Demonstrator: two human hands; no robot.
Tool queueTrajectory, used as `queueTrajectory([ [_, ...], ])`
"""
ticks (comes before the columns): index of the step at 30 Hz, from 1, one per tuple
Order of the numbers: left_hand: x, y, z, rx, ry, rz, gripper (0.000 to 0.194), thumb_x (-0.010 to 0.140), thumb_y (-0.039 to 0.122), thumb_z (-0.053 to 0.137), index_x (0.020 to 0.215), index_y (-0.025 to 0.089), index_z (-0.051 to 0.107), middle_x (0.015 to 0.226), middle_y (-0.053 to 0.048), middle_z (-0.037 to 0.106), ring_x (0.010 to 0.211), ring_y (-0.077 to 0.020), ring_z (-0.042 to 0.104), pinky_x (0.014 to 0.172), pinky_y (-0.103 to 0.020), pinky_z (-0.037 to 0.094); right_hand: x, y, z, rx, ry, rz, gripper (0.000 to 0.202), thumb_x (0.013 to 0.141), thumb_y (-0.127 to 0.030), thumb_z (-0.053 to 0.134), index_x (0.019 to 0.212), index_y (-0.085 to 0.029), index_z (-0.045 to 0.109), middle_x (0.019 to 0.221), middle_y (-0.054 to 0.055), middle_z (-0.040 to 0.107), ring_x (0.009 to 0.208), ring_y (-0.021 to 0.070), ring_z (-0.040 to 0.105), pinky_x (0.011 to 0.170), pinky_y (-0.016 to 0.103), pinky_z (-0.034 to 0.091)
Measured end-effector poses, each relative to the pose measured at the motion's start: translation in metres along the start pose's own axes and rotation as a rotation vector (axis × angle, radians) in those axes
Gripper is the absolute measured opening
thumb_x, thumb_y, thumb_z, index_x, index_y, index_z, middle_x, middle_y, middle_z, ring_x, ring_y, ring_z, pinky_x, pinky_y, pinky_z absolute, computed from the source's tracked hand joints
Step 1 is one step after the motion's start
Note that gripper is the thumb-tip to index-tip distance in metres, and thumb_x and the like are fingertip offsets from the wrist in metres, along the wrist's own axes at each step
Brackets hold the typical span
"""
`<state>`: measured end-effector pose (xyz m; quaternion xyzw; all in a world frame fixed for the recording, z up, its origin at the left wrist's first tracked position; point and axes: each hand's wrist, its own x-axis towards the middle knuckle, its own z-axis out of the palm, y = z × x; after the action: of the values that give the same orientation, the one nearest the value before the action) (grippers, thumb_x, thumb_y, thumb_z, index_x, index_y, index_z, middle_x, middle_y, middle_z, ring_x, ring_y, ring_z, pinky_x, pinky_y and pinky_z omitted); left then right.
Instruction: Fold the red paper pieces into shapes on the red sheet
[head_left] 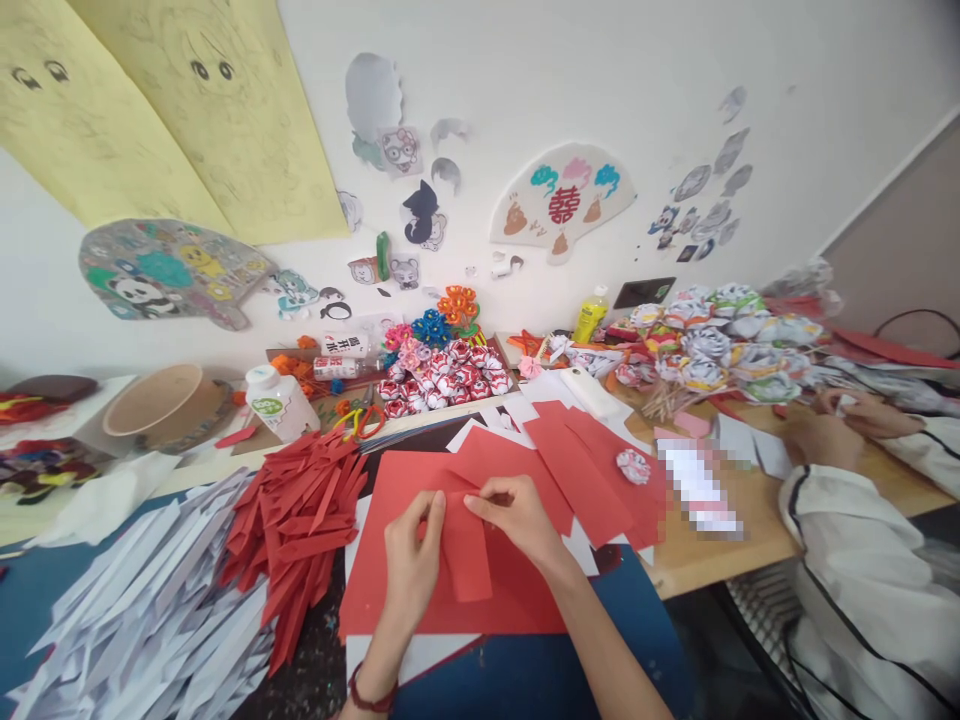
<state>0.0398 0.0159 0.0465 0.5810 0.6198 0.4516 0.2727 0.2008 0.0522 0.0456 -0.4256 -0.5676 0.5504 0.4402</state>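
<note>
A narrow piece of red paper (466,555) hangs between my hands, its top edge gripped by both. My left hand (416,545) pinches the upper left corner with thumb and forefinger. At the upper right corner, my right hand (517,515) pinches the same paper, and a fold or flap seems to stand up there. Beneath lies a larger red sheet (375,590) on white paper. More red sheets (581,465) overlap to the right, with a small red-and-white paper flower (634,466) on top.
On the left lie heaps of folded white strips (157,600) and red strips (300,520). Behind stand a white bottle (279,403), scissors (361,422) and a box of paper flowers (450,380). A co-worker's hands (832,425) work at the right.
</note>
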Motion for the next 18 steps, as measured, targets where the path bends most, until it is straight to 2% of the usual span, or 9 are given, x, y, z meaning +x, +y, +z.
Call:
queueTrajectory([
  [8,-0.002,0.002,-0.004,-0.01,-0.009,0.008,0.035,0.094,0.043,0.044,0.068,0.019,0.045,0.062,0.005,0.04,0.059,-0.0094,0.035,0.054,-0.02,0.027,-0.003,-0.004,0.001,-0.022,-0.013,-0.037,0.033,0.08,-0.042,0.07,0.061,-0.016,0.064,0.055,0.0,0.056,0.054,0.0125,0.051,0.055,0.024,0.039],
  [12,-0.001,-0.001,-0.005,-0.028,-0.076,0.027,0.034,0.093,0.044,0.045,0.07,0.018,0.049,0.061,0.005,0.04,0.057,-0.0095,0.035,0.054,-0.02,0.028,0.0,-0.004,0.0,-0.065,0.022,-0.077,0.031,0.079,-0.041,0.071,0.062,-0.016,0.065,0.056,0.001,0.058,0.054,0.0131,0.053,0.055,0.025,0.04],
  [15,0.005,-0.006,-0.004,0.009,-0.038,0.061,0.035,0.092,0.043,0.047,0.067,0.018,0.049,0.057,0.006,0.035,0.055,-0.0092,0.032,0.053,-0.021,0.026,0.009,0.001,0.001,-0.082,0.033,-0.1,0.03,0.079,-0.041,0.071,0.063,-0.016,0.066,0.057,0.001,0.059,0.054,0.0131,0.052,0.055,0.025,0.04],
  [18,0.02,-0.011,-0.003,0.005,-0.019,0.066,0.035,0.092,0.044,0.046,0.07,0.018,0.051,0.059,0.006,0.037,0.055,-0.0095,0.033,0.053,-0.021,0.025,0.025,0.006,0.002,-0.098,0.067,-0.144,0.032,0.078,-0.042,0.071,0.061,-0.017,0.064,0.057,0.0,0.057,0.055,0.013,0.051,0.056,0.025,0.04],
])
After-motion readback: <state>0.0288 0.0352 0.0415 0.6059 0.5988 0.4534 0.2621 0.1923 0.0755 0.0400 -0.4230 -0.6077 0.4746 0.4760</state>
